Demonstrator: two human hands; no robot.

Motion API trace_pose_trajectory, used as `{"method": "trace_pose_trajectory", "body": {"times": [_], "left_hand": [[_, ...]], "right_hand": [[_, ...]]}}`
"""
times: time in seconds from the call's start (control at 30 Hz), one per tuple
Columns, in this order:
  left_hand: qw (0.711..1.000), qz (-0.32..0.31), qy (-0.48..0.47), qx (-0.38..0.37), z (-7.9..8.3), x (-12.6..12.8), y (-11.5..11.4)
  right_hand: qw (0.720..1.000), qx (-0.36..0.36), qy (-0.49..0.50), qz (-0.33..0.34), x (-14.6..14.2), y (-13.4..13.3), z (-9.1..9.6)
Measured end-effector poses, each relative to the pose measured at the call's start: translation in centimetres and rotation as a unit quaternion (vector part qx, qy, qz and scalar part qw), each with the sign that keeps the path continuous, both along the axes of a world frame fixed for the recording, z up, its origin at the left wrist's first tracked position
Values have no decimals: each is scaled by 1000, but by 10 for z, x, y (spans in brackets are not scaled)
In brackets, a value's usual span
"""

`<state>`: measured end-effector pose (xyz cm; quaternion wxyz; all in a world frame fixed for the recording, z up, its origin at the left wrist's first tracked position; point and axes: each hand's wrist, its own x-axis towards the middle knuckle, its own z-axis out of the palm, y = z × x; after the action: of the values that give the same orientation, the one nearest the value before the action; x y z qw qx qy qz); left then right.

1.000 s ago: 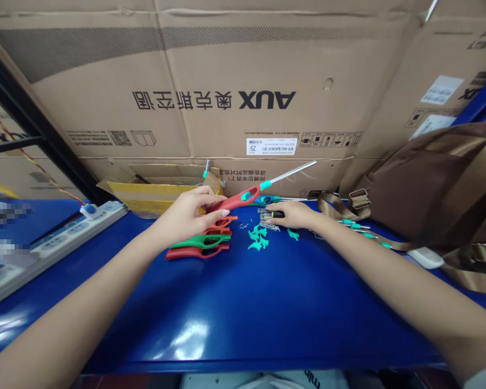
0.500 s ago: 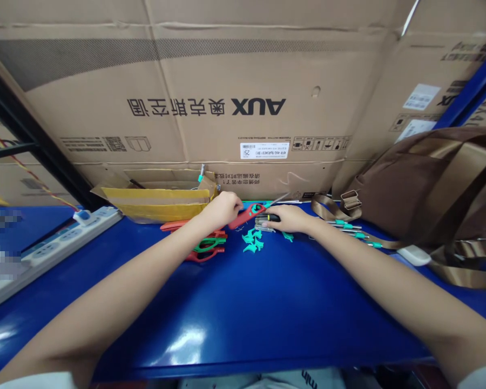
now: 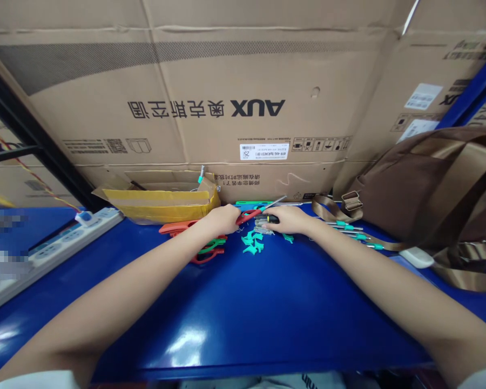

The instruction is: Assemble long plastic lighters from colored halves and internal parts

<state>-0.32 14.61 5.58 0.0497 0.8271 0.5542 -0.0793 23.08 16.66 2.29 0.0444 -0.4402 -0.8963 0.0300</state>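
My left hand (image 3: 227,219) is closed on the end of a red handle (image 3: 248,216). The handle has a turquoise part and a thin metal tube (image 3: 276,202) pointing up to the right, much like a long gas lighter. My right hand (image 3: 290,219) is closed around a black tool handle with a yellow band (image 3: 272,219); its far end is hidden. Silvery small parts (image 3: 264,226) lie below and between the hands, too small to make out. Closer to me is a loose group of turquoise plastic pieces (image 3: 252,241).
Red and green loop-handled plastic parts (image 3: 204,254) lie beside my left forearm, before an open cardboard box with yellow tape (image 3: 162,202). Metal tubes with turquoise collars (image 3: 354,234) rest at right near a brown bag (image 3: 421,189). A power strip (image 3: 76,232) runs along the left.
My left hand has come slightly down and turned the red handle, so its metal tube now tilts up more to the right. My right hand has hardly moved.
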Motion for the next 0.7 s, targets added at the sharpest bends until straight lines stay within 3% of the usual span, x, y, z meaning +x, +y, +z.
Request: {"method": "trace_pose_trajectory", "body": {"times": [0.37, 0.7], "left_hand": [[996, -33, -82, -16, 1, 4, 22], [990, -65, -122, -24, -16, 7, 49]], "right_hand": [[999, 10, -22, -24, -5, -16, 7], [999, 7, -30, -21, -3, -17, 5]]}}
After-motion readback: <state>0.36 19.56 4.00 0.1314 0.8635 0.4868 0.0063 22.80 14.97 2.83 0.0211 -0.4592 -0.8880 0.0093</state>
